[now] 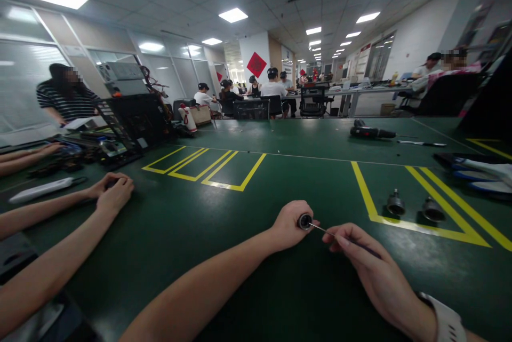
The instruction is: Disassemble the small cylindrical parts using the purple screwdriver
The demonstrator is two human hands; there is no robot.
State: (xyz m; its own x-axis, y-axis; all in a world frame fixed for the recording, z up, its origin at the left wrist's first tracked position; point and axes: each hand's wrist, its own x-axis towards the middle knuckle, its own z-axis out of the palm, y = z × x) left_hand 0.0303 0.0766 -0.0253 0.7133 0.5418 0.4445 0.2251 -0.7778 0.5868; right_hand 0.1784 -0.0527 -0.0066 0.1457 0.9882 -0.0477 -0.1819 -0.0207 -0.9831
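My left hand (288, 224) is closed around a small cylindrical metal part (303, 221), whose dark round opening faces me. A thin tool with a bare metal shaft and dark handle, seemingly a screwdriver (322, 229), lies in my right hand (368, 256). The fingers pinch it, and its tip meets the rim or inside of the opening; which one I cannot tell. To the right, two metal fittings (396, 203) (433, 208) rest on the green table inside a yellow tape outline. One has a short stem pointing up.
A power drill (371, 130) and a pen (420, 143) lie at the table's far right. Blue-and-white tools (480, 175) sit at the right edge. Another person's hands (114, 190) work on the left, near a white handheld device (44, 189) and a black frame (138, 118).
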